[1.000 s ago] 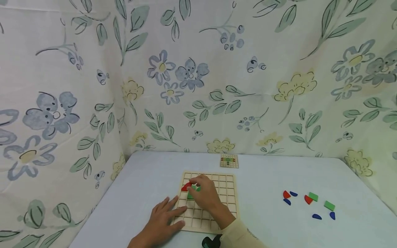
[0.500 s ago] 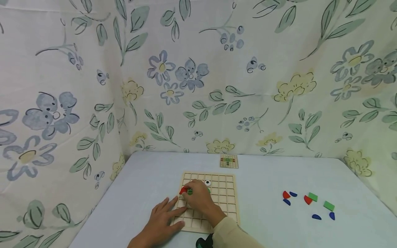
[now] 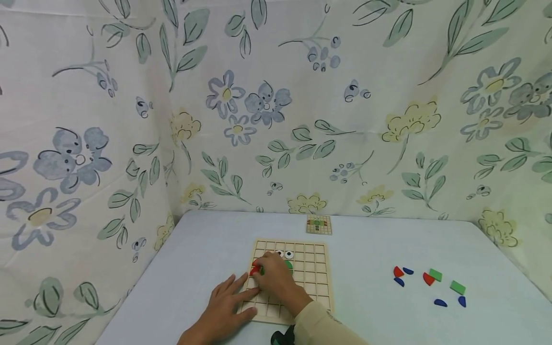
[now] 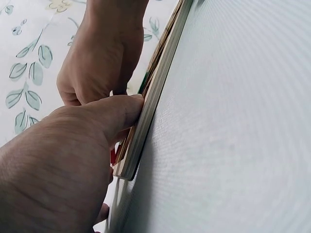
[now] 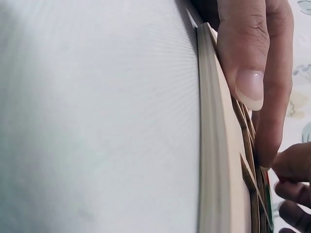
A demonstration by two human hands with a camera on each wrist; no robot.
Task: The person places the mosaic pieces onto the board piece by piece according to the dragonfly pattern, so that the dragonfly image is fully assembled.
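Red piece (image 3: 254, 271) half hidden

Fingers of the right hand (image 3: 278, 278) cover it at the left of the board (image 3: 309, 278) — gripped or not, I can't tell. The left hand (image 3: 226, 302) lies spread against the board. Two eye discs (image 3: 289, 255); on the counter (image 3: 366, 278), two red (image 3: 398, 271), two green (image 3: 458, 286), four blue pieces (image 3: 440, 302).

Blue flowers (image 3: 282, 97) are dotting the white curtain (image 3: 310, 105) up top; a grid (image 3: 315, 268) is crossing the tan board (image 3: 321, 288); red, green and blue pieces (image 3: 458, 287) are brightening lower right.
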